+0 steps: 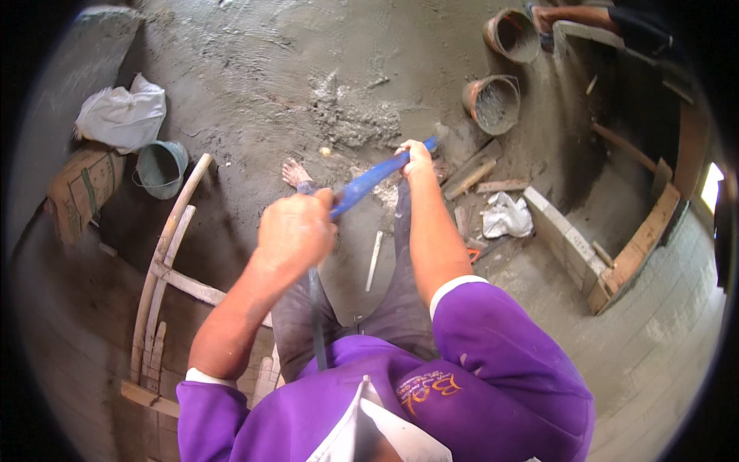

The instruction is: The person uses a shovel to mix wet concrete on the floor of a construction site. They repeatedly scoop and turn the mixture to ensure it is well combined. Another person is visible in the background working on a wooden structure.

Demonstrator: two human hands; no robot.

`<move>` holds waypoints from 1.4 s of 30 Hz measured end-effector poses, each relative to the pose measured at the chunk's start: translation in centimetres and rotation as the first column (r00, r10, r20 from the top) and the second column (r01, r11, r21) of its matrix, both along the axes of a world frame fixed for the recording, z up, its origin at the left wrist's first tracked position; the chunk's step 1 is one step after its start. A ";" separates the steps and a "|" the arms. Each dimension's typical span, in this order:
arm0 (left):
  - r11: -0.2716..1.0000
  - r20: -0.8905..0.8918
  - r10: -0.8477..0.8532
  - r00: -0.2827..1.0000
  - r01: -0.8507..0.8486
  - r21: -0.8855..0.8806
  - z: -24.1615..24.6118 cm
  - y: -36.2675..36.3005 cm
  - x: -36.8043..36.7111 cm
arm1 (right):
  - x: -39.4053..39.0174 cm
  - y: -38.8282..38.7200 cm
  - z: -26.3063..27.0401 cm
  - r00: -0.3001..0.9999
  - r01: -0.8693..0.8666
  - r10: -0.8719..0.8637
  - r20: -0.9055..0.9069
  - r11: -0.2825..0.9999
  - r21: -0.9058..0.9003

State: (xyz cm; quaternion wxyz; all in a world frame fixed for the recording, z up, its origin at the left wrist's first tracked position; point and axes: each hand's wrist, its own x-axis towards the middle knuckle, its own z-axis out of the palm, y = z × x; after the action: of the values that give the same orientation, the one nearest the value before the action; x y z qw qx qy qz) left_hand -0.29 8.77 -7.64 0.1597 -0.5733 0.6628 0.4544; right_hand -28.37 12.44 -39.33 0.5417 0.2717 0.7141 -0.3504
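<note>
My left hand (294,228) is closed in a fist around the lower end of a long blue, plastic-looking strip or tube (369,183), and is slightly blurred. Farther out, my right hand (417,157) grips the same blue piece near its other end, whose tip pokes past the fingers. A narrow grey bar or strap (317,317) runs from under my left fist towards my shirt; whether it joins the blue piece, I cannot tell. Beneath my hands, a thin white stick (374,261) lies on the floor between my legs. Wet mortar (358,118) is heaped beyond my bare foot (295,172).
Two mortar-stained buckets (495,107) (514,37) stand upper right, near another person's leg (574,18). A wooden ladder (167,248), a bluish bucket (161,170), a cement bag (86,187) and a white sack (124,112) are left. Low block walls (568,231) and wood scraps (470,179) lie right.
</note>
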 end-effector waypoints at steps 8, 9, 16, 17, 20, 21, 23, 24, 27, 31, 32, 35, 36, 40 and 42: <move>0.981 -0.072 0.161 0.984 -0.168 -0.094 3.5 -1.8 -5.4 | 1.0 -3.9 -0.4 0.906 -0.242 0.234 0.352 0.970 -0.022; 0.976 -0.084 0.180 0.980 -0.189 -0.110 3.8 -2.2 -6.0 | 0.8 -4.7 -0.4 0.891 -0.248 0.242 0.385 0.968 -0.034; 0.932 -0.359 0.118 0.926 -0.228 -0.282 4.0 -0.8 -12.7 | -0.1 -3.7 9.6 0.869 -0.269 0.397 0.295 0.880 -0.393; 0.930 -0.423 0.108 0.899 -0.243 -0.277 5.1 -1.0 -14.0 | -1.2 -3.9 11.8 0.838 -0.349 0.490 0.238 0.818 -0.457; 0.933 -0.643 0.044 0.765 -0.262 -0.247 8.3 -1.5 -18.4 | -7.9 -3.4 11.7 0.798 -0.228 0.374 0.474 0.913 -0.337; 0.936 -0.710 0.015 0.704 -0.259 -0.237 9.4 -1.4 -19.8 | -9.9 -3.0 11.0 0.755 -0.138 0.251 0.606 0.964 -0.227; 0.940 -0.770 -0.053 0.636 -0.228 -0.253 11.7 -1.1 -22.1 | -11.9 -2.5 12.5 0.779 -0.102 0.190 0.598 0.979 -0.178; 0.936 -0.789 -0.107 0.605 -0.207 -0.285 13.6 -1.3 -22.9 | -13.6 -3.1 15.4 0.778 -0.083 0.153 0.609 0.987 -0.141; 0.925 -0.835 -0.223 0.504 -0.159 -0.344 18.6 -2.6 -25.2 | -18.7 -3.2 21.7 0.783 -0.007 0.087 0.616 0.991 -0.130; 0.885 -0.863 -0.307 0.400 -0.215 -0.414 23.8 -2.8 -26.0 | -24.2 -4.6 29.8 0.870 -0.069 0.176 0.460 0.968 -0.240; 0.898 -0.879 -0.269 0.392 -0.227 -0.376 24.1 -2.6 -25.6 | -24.8 -5.1 31.6 0.887 -0.083 0.182 0.425 0.967 -0.240; 0.920 -0.911 -0.223 0.348 -0.235 -0.315 23.6 -2.0 -23.5 | -26.6 -5.8 35.1 0.957 -0.170 0.216 0.194 0.959 -0.228; 0.951 -0.899 -0.201 0.389 -0.141 -0.274 22.4 -2.2 -21.8 | -26.9 -5.9 34.9 0.968 -0.219 0.240 0.077 0.953 -0.211; 0.921 -0.804 -0.004 0.595 -0.311 -0.235 12.2 0.7 -15.0 | -23.3 -7.2 28.4 0.915 -0.304 0.252 -0.314 0.944 -0.131; 0.927 -0.666 0.095 0.740 -0.310 -0.212 4.7 3.3 -11.8 | -21.3 -6.6 19.8 0.911 -0.246 0.175 -0.374 0.958 -0.150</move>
State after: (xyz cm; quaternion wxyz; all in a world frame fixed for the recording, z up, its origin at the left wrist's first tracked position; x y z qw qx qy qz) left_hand -12.11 12.11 -2.94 -0.2205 -0.4691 0.6721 0.5288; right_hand -49.62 5.86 -19.57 0.4616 0.0706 0.7882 -0.4008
